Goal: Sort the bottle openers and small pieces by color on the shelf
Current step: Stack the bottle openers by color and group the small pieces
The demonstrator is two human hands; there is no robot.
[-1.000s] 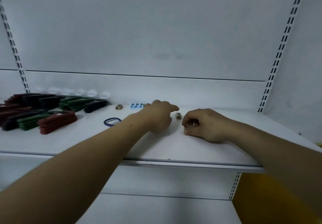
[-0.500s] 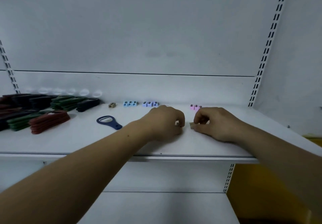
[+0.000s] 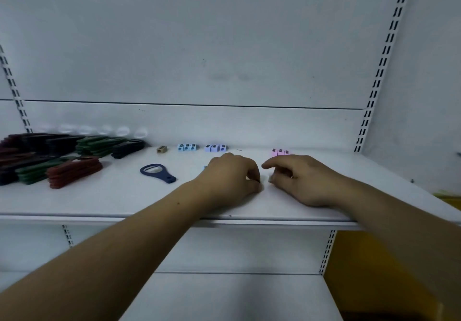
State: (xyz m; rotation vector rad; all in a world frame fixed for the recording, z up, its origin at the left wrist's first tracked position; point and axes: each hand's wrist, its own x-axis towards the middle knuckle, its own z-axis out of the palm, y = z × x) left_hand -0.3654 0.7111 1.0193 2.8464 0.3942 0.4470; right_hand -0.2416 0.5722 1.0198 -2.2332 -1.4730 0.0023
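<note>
Both hands rest curled on the shelf [image 3: 124, 198]: left hand [image 3: 230, 178] pinches something hidden, right hand [image 3: 296, 178] pinches a small pale piece [image 3: 271, 179]; contents cannot be confirmed. Sorted pieces sit along the back: blue [image 3: 186, 147], lilac [image 3: 215, 148], pink [image 3: 280, 152]. Risk: a loose pinch drops pieces off the nearby front edge. Open room lies rightward.

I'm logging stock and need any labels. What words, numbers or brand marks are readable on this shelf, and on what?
No text can be read.
Light blue pieces: small dark marks on top, too small and blurred.
Lilac pieces: the same dark marks, unreadable.
Pink pieces: the same, unreadable.
Blue bottle opener: no lettering visible.
</note>
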